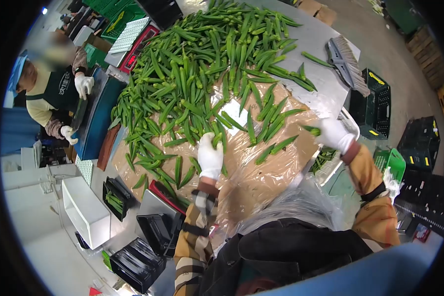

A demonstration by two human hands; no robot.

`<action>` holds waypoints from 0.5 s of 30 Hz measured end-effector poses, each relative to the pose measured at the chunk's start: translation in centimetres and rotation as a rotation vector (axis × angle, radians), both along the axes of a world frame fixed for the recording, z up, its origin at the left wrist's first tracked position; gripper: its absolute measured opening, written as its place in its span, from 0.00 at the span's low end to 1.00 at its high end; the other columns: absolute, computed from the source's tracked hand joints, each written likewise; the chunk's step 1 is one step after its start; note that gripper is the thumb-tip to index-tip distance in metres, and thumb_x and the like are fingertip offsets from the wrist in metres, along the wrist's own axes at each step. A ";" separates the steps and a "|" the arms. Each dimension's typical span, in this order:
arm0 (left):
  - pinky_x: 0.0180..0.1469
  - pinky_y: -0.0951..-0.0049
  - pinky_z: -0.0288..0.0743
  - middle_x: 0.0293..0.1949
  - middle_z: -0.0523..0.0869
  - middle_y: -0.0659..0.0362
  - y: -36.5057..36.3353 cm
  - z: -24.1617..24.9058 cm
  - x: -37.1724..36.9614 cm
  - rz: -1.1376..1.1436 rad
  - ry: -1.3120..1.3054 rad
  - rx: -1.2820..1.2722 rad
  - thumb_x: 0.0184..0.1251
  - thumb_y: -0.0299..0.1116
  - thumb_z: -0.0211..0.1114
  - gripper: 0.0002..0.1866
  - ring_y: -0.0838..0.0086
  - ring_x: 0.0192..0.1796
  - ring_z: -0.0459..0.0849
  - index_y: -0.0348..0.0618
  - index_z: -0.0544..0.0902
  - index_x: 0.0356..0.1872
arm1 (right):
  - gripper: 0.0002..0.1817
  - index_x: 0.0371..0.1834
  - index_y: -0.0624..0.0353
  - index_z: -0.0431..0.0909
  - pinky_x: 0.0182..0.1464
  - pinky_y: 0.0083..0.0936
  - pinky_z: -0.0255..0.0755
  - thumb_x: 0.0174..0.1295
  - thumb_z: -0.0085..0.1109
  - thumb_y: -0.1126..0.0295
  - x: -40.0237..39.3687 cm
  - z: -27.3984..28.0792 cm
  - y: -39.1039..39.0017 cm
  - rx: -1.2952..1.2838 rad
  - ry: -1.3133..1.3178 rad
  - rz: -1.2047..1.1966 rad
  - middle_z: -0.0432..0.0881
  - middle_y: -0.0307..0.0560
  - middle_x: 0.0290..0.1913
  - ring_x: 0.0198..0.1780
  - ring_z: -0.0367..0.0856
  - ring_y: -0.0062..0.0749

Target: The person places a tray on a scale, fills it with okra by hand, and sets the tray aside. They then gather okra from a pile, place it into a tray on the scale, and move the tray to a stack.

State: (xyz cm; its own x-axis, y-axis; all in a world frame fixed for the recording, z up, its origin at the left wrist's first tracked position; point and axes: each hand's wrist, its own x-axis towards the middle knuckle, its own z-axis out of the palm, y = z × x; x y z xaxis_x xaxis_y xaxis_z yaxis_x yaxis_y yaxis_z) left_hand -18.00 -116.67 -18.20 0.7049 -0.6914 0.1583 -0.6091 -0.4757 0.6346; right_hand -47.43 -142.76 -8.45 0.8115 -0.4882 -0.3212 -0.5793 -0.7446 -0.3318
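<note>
A large heap of green okra (182, 74) spreads over the table, thinning toward me across brown wrapped cardboard (241, 182). My left hand (210, 160), in a white glove, is at the near edge of the heap with its fingers closed on an okra pod (217, 140). To the right, my right hand (336, 134), also gloved in white, grips another okra pod (311, 130) whose tip points left. Below that hand is a white basket (328, 170) with okra in it. Several loose pods (276, 116) lie between my two hands.
A grey brush (348, 64) rests on the metal table's right side. Black crates (375, 106) and a green crate (392, 163) stand at right. Black trays (138, 264), a white bin (85, 212) and a scale (133, 54) are at left. A co-worker (52, 93) in white gloves stands across.
</note>
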 end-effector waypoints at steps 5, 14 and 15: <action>0.50 0.55 0.78 0.45 0.84 0.45 -3.3 0.1 -1.3 0.015 -0.062 0.452 0.54 0.33 0.74 0.26 0.50 0.50 0.84 0.37 0.75 0.54 | 0.20 0.53 0.47 0.81 0.42 0.36 0.79 0.54 0.60 0.71 3.1 -8.5 6.3 -0.074 -0.250 0.198 0.82 0.46 0.37 0.43 0.84 0.42; 0.54 0.57 0.77 0.45 0.86 0.43 -2.8 0.5 -1.3 -0.037 0.382 0.315 0.51 0.36 0.72 0.29 0.49 0.49 0.84 0.38 0.76 0.56 | 0.19 0.46 0.52 0.81 0.37 0.38 0.77 0.49 0.68 0.63 5.6 -5.1 3.6 -0.149 -0.349 0.166 0.78 0.47 0.39 0.39 0.81 0.44; 0.54 0.62 0.79 0.47 0.87 0.43 -3.8 0.5 -1.7 -0.100 0.302 0.316 0.53 0.36 0.70 0.31 0.55 0.48 0.87 0.39 0.76 0.61 | 0.25 0.53 0.53 0.81 0.44 0.37 0.78 0.47 0.69 0.64 6.3 -5.5 2.8 -0.142 -0.267 0.209 0.77 0.49 0.43 0.44 0.81 0.46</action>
